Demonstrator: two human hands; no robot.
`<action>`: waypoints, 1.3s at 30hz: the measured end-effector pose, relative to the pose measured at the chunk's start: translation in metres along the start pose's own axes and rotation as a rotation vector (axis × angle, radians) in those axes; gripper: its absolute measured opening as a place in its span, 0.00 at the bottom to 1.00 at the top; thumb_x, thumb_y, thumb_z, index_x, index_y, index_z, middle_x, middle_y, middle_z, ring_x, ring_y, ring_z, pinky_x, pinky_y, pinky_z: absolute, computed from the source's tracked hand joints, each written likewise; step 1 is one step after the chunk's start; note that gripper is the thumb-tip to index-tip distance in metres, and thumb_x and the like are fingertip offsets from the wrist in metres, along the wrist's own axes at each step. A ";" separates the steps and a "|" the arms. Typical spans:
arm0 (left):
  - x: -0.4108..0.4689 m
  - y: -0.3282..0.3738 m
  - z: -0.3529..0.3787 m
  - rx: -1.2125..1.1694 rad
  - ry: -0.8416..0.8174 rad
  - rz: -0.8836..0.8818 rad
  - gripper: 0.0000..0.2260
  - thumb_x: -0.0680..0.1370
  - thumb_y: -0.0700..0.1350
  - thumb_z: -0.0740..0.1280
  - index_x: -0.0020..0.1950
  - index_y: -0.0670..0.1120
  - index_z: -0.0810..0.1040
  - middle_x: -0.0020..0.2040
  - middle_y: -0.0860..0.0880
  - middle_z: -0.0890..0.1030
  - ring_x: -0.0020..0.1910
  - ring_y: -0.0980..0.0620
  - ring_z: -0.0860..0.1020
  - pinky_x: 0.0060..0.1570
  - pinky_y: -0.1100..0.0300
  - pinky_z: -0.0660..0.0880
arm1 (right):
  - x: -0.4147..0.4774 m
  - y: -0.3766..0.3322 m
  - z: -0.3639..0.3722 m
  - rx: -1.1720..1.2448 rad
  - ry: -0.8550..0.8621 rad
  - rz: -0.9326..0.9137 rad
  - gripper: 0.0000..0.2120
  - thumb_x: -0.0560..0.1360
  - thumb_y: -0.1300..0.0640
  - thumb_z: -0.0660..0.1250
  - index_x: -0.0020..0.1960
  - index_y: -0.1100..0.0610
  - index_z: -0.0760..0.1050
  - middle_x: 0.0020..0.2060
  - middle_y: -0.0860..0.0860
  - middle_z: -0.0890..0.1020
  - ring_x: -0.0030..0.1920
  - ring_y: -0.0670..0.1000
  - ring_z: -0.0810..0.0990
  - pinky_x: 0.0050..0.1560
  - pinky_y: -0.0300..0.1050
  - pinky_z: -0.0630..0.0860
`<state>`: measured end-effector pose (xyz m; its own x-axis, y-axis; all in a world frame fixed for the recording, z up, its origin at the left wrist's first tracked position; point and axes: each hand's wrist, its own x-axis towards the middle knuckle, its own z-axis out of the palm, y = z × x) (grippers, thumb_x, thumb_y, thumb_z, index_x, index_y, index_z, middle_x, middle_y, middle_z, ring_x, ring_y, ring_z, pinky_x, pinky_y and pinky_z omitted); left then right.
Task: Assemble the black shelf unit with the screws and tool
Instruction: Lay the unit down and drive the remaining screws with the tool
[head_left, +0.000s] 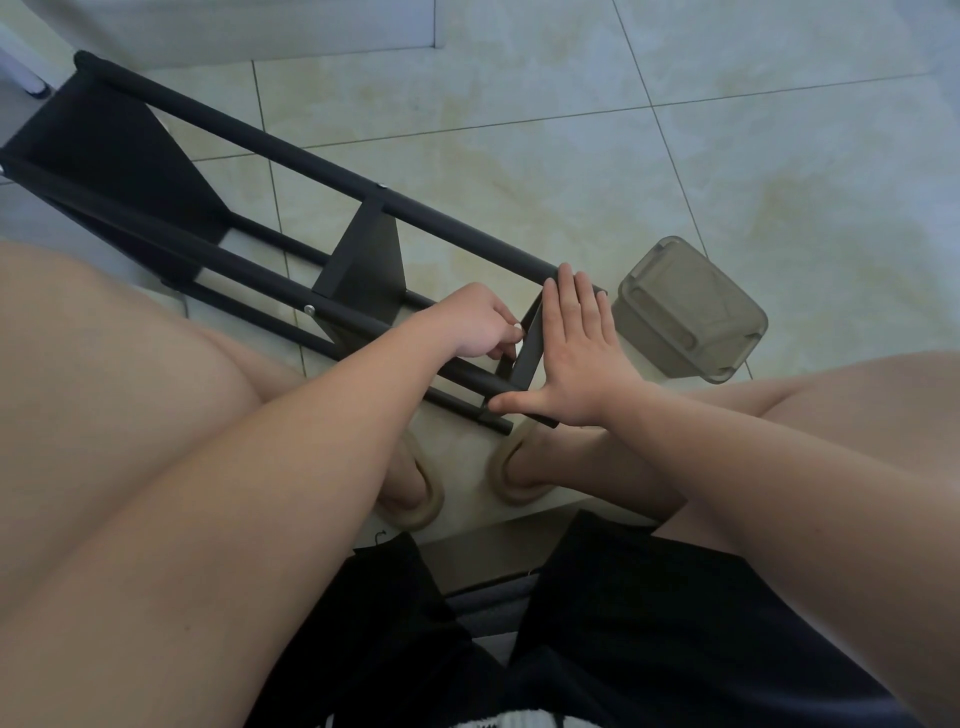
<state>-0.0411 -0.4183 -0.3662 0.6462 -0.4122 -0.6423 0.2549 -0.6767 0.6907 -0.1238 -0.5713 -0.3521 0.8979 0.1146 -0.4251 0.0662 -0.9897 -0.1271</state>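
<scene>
left hand (475, 325) pinches black shelf unit (291, 148) — right hand (576, 358) presses flat

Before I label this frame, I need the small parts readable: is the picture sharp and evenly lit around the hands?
Head view: dim, bluish light; left hand, right hand and black shelf unit sharp; toward the head view's edges tile lines bow; the small pale piece the left hand pinches is too small to identify.

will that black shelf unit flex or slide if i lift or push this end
Likely stiff: the black shelf unit has rails tied by screwed panels. Long and narrow, so probably end-heavy lifted here. It may slide on the glossy floor tiles; the right hand presses on it.
</scene>
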 end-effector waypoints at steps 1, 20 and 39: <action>0.000 0.001 0.000 -0.002 -0.001 -0.005 0.07 0.79 0.47 0.68 0.41 0.52 0.81 0.34 0.58 0.85 0.33 0.64 0.83 0.40 0.60 0.72 | 0.000 0.000 0.000 -0.001 0.000 -0.001 0.73 0.56 0.12 0.45 0.80 0.63 0.31 0.78 0.59 0.29 0.78 0.59 0.27 0.78 0.57 0.30; -0.009 0.016 -0.001 -0.057 -0.028 -0.128 0.10 0.82 0.45 0.63 0.52 0.42 0.83 0.44 0.51 0.86 0.42 0.55 0.83 0.50 0.55 0.75 | 0.000 0.000 0.000 0.001 -0.001 -0.001 0.73 0.55 0.12 0.45 0.80 0.63 0.31 0.79 0.59 0.30 0.78 0.59 0.27 0.78 0.57 0.31; -0.013 0.022 -0.003 -0.002 -0.120 -0.194 0.09 0.84 0.43 0.60 0.53 0.44 0.80 0.42 0.53 0.85 0.42 0.55 0.80 0.50 0.55 0.74 | -0.002 -0.001 -0.002 0.005 -0.001 -0.004 0.73 0.56 0.12 0.46 0.80 0.63 0.31 0.78 0.59 0.30 0.78 0.59 0.27 0.78 0.57 0.31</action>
<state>-0.0422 -0.4262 -0.3419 0.4952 -0.3444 -0.7976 0.3675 -0.7489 0.5515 -0.1248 -0.5703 -0.3496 0.8973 0.1189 -0.4250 0.0680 -0.9888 -0.1332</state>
